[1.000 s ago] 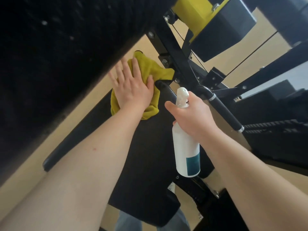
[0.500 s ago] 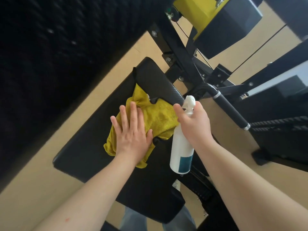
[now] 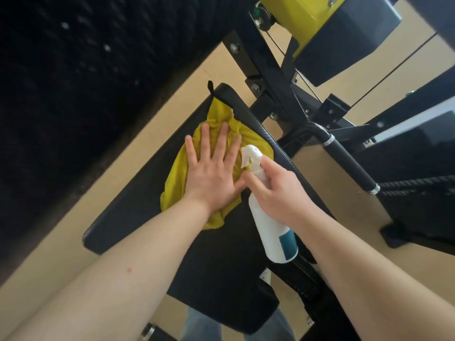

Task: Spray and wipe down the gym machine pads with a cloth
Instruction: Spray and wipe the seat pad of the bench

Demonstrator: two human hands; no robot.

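the yellow cloth (image 3: 172, 188) lies bunched on the black pad (image 3: 147, 212). the left hand (image 3: 211, 173) presses flat on it, fingers spread. soft and limp, the cloth likely slides best under a broad palm. the right hand (image 3: 278, 193) grips the spray bottle (image 3: 273, 232) by its neck.

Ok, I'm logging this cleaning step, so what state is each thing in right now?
cloth: spread on the pad, pinned under the left hand.
pad: bears the cloth; wetness can't be told.
left hand: fingers straight and splayed, pressing the cloth.
right hand: grips the bottle's neck.
bottle: tilted, nozzle next to the left hand.
handle: untouched.
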